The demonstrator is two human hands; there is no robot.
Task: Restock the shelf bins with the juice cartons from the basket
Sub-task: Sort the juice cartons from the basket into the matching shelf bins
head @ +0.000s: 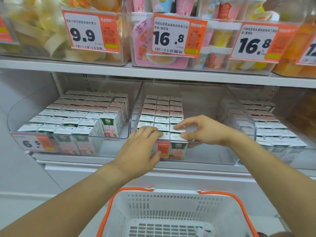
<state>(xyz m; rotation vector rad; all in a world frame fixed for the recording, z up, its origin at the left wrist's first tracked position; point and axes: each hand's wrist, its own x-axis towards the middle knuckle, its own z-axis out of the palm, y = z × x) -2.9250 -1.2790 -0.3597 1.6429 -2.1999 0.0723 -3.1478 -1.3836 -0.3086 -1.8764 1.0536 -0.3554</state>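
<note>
Head view shows our left hand lying flat, fingers straight, on the small white juice cartons at the front of the clear plastic middle bin, while our right hand pinches a front carton. A careless shove could topple the tight rows. White metal shelving surrounds us; the white orange-rimmed basket below looks nearly empty.

Three bins side by side on the lower shelf: left bin, middle bin, right bin, each holding rows of juice cartons. Basket below, in front of the middle bin. Above, an upper shelf carrying more bins.
</note>
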